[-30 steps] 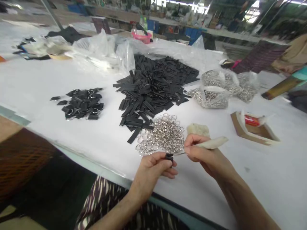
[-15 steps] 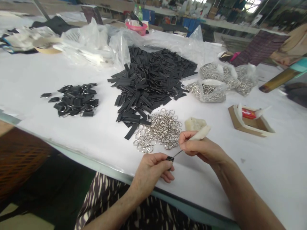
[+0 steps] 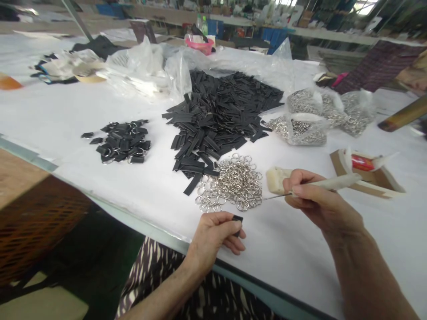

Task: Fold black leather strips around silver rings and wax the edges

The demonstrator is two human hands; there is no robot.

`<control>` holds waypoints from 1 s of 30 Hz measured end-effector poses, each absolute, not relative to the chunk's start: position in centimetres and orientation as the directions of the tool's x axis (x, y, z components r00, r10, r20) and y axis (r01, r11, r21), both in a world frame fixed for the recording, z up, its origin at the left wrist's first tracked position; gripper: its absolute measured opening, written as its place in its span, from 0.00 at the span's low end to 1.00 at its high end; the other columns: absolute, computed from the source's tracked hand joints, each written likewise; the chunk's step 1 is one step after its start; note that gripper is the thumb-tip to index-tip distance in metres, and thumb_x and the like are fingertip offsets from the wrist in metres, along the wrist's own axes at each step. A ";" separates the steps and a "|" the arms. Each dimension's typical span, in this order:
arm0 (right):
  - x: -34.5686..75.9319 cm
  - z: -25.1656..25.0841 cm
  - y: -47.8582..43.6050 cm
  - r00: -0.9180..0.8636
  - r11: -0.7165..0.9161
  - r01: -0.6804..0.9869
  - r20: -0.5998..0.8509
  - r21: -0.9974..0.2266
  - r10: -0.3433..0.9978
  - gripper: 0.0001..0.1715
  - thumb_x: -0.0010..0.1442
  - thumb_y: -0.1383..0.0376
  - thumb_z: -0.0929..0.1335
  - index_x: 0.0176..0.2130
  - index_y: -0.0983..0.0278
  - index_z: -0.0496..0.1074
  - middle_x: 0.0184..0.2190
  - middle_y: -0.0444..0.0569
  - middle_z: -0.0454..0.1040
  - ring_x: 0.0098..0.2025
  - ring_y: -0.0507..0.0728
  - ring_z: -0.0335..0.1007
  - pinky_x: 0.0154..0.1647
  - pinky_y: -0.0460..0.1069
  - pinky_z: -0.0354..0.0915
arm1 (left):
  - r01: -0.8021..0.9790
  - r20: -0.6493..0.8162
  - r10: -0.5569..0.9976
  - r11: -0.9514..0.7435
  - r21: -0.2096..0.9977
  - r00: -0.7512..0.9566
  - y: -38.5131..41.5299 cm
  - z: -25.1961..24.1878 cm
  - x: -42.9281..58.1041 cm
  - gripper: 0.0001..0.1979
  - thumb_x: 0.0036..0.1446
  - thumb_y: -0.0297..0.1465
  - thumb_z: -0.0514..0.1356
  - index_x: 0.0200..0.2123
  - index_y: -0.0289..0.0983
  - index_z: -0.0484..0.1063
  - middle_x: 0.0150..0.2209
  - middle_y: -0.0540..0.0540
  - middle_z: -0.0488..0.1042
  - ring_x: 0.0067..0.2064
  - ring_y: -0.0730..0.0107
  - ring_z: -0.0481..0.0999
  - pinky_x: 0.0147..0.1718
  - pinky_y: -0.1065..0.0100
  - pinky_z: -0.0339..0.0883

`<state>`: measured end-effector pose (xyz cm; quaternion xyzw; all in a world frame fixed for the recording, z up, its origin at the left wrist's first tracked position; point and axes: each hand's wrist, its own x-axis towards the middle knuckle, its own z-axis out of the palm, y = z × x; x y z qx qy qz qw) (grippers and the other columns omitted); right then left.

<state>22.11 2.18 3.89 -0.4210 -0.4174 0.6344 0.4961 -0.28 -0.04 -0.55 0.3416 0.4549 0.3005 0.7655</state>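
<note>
My left hand [image 3: 213, 235], near the table's front edge, pinches a short black strap piece [image 3: 237, 218] between thumb and fingers. Most of the piece is hidden by the fingers. In my right hand [image 3: 310, 191] is a thin-tipped tool [image 3: 340, 181] with a whitish handle; its dark, narrow tip points left, apart from the strap. Behind that hand sits a pale yellowish block [image 3: 277, 178], partly covered by the fingers. A heap of silver metal rings [image 3: 236, 180] lies just beyond my left hand. Farther back spreads a big pile of black strips [image 3: 216, 115].
At the left lies a smaller pile of folded black pieces with rings [image 3: 123, 140]. Plastic bags of rings [image 3: 307, 129] stand at the back right. A small cardboard box [image 3: 373, 189] with a red item is at the right. An orange basket [image 3: 40, 231] stands below the table.
My right hand has drawn the tool away from the strap piece, to the right. My left hand still pinches the strap. The whole view has shifted slightly.
</note>
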 end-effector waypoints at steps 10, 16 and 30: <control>20.6 3.2 1.9 -0.162 -0.129 -0.103 -0.112 -0.986 0.980 0.09 0.51 0.65 0.69 0.25 0.64 0.65 0.20 0.41 0.57 0.21 0.48 0.45 0.21 0.47 0.40 | -0.244 -0.488 0.778 0.602 0.761 0.396 -0.1 -0.6 -0.4 0.10 0.47 0.32 0.61 0.21 0.30 0.72 0.23 0.43 0.73 0.19 0.71 0.72 0.17 0.74 0.66; 20.2 3.0 1.6 -0.053 -0.145 0.138 -0.153 -0.980 0.987 0.13 0.52 0.56 0.70 0.26 0.63 0.68 0.16 0.41 0.57 0.18 0.50 0.47 0.19 0.47 0.40 | -0.189 -0.486 0.780 0.586 0.788 0.394 0.2 0.3 -1.1 0.10 0.46 0.34 0.62 0.24 0.31 0.73 0.20 0.45 0.71 0.20 0.71 0.71 0.16 0.75 0.63; 20.3 1.3 1.7 0.036 -0.034 0.454 -0.020 -0.891 0.999 0.19 0.54 0.49 0.69 0.40 0.58 0.70 0.23 0.44 0.66 0.25 0.55 0.60 0.24 0.50 0.57 | -0.275 -0.113 0.864 -0.030 0.961 -0.490 10.6 2.0 -15.1 0.11 0.40 0.21 0.63 0.31 0.31 0.68 0.25 0.49 0.68 0.24 0.76 0.69 0.24 0.73 0.68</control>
